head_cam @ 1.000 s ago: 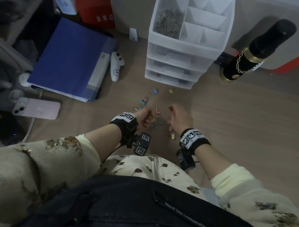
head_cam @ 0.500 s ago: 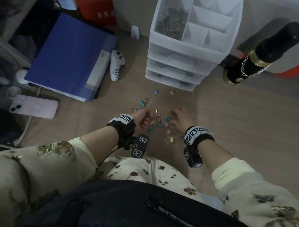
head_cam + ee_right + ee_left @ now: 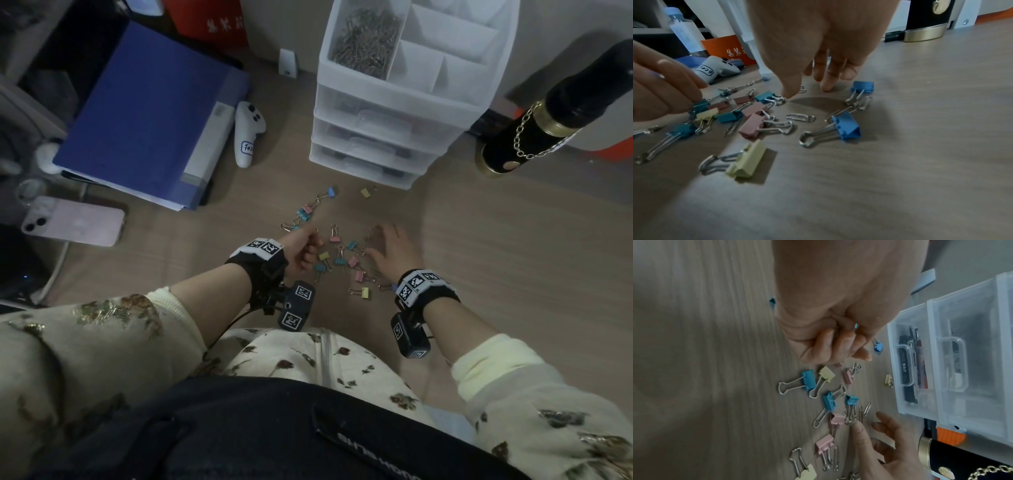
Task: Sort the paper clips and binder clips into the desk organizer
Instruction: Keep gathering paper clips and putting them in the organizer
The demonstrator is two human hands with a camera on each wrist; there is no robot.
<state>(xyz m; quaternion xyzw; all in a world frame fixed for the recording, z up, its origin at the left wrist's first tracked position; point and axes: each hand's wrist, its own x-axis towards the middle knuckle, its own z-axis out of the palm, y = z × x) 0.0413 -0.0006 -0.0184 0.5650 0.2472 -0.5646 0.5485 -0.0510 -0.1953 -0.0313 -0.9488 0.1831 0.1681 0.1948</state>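
Observation:
Several coloured binder clips [image 3: 337, 260] and silver paper clips [image 3: 866, 410] lie scattered on the wooden desk before the white desk organizer [image 3: 394, 137]. Its top left compartment holds a heap of paper clips [image 3: 366, 37]. My left hand [image 3: 305, 250] rests as a fist at the left edge of the scatter, fingers [image 3: 830, 345] curled around what look like metal paper clips. My right hand [image 3: 383, 246] hovers on the right with fingers spread. Its thumb and fingertips [image 3: 826, 86] reach down to the desk beside a teal binder clip [image 3: 764, 97] and a loose paper clip [image 3: 800, 117].
A blue folder [image 3: 150, 113], a white controller [image 3: 248, 133] and a pink phone [image 3: 75, 221] lie to the left. A black bottle with a gold chain [image 3: 534, 126] stands right of the organizer. Its lower drawers [image 3: 941, 356] are closed.
My right hand drew away from the left fist, shifted right and spread its fingers over the clips. The left fist stayed where it was.

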